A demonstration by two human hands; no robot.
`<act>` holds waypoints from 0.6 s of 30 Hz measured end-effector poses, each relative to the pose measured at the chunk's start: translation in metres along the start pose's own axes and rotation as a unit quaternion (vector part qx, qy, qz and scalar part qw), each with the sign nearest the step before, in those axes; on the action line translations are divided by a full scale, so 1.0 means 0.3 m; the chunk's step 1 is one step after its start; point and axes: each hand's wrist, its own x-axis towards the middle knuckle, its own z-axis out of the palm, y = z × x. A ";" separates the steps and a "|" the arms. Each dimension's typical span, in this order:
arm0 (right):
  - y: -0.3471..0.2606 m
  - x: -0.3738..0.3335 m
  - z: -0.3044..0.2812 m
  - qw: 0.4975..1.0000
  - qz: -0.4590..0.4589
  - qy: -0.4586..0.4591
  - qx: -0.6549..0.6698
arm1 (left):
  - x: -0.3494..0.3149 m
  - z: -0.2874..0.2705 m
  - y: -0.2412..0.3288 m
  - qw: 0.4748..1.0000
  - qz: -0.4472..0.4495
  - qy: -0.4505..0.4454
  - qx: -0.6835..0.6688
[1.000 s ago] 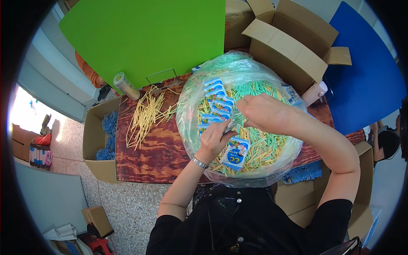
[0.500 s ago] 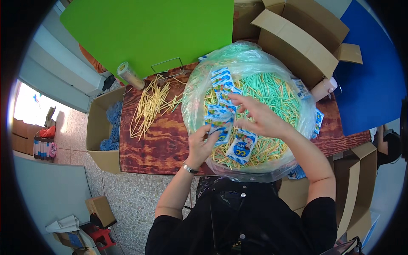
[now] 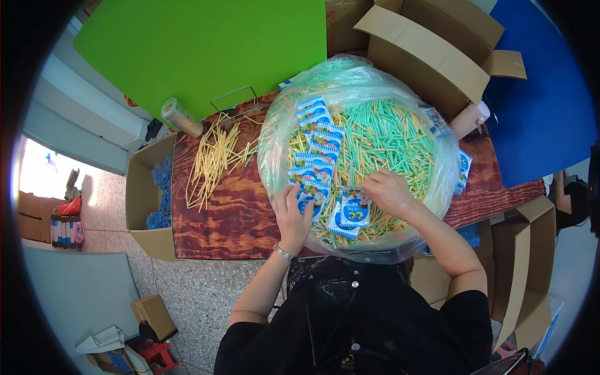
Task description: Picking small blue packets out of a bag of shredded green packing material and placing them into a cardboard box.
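1. Before the person, I see a bag [image 3: 269, 156] on the table [image 3: 225, 237], filled with sticks [image 3: 390, 137].
2. On these, toward the left, packets [image 3: 326, 139] overlap from back to front; two stacked packets [image 3: 355, 214] lie right of the near end.
3. Left of the bag lie loose sticks [image 3: 215, 159], with a jar [image 3: 181, 117] behind.
4. Behind the bag, rightward: a carton [image 3: 422, 59].

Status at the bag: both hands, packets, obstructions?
Left hand at lower end of the packet row. Right hand at top corner of the front packet, which overlaps another packet. No obstruction visible at either hand.
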 end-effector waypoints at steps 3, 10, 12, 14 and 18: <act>-0.029 0.012 -0.107 0.999 -0.012 0.026 0.039 | 0.048 -0.062 0.097 0.994 0.063 -0.007 -0.093; -0.086 0.069 -0.186 0.949 0.042 0.064 0.305 | 0.109 0.001 0.148 0.861 -0.191 -0.269 -0.387; -0.093 0.075 -0.190 0.923 0.095 0.050 0.369 | 0.112 0.030 0.156 0.861 -0.176 -0.245 -0.409; -0.089 0.080 -0.199 0.919 0.108 0.046 0.377 | 0.117 0.049 0.170 0.830 -0.213 -0.225 -0.463; -0.050 0.104 -0.170 0.935 0.027 0.077 0.344 | 0.130 0.061 0.132 0.862 -0.220 -0.225 -0.398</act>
